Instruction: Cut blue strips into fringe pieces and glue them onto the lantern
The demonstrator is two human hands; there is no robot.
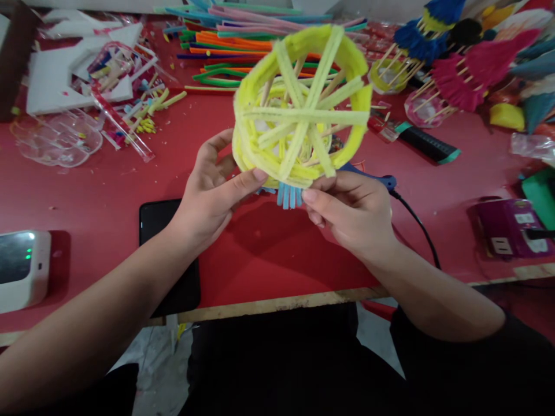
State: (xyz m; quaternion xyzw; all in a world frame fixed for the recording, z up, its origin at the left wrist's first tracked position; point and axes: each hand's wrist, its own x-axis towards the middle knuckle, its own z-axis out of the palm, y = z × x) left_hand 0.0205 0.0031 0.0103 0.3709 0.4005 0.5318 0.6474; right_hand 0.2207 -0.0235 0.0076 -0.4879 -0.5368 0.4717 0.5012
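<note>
I hold up a yellow pipe-cleaner wheel (301, 112), a fuzzy ring with crossing yellow spokes and thin wooden sticks behind them, above the red table (130, 185). My left hand (212, 188) grips its lower left rim, thumb pressed on the yellow fuzz. My right hand (351, 211) pinches the lower right rim from below. Short blue strips (289, 195) stick out under the wheel between my two hands.
Coloured pipe cleaners (243, 34) lie at the back. Tasselled sticks (455, 63) crowd the back right. A glue gun (385, 182) with its black cable sits behind my right hand. A black phone (158, 222), a white device (21, 266), a purple power strip (511, 228) and foam scraps (65, 75) surround me.
</note>
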